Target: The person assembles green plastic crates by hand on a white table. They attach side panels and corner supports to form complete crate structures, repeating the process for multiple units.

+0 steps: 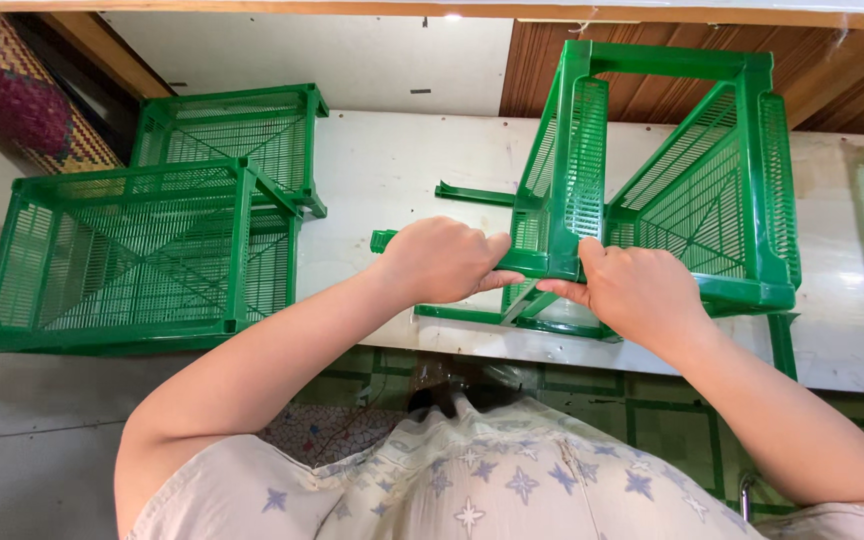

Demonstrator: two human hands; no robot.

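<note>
Green mesh crate (672, 180) sits tilted on the white table (392, 170), at 1 o'clock from the body. Left hand (439, 260) is fisted shut around the near corner post; right hand (632, 290) pinches the same corner, thumb on top, fingers under. Loose green strips (472, 194) lie at 11 o'clock of the hands. Risk, as I read it: uneven push twists the thin post, a tab snaps or skin gets nipped. Assembled crates (142, 250) stand at 9 o'clock.
</note>
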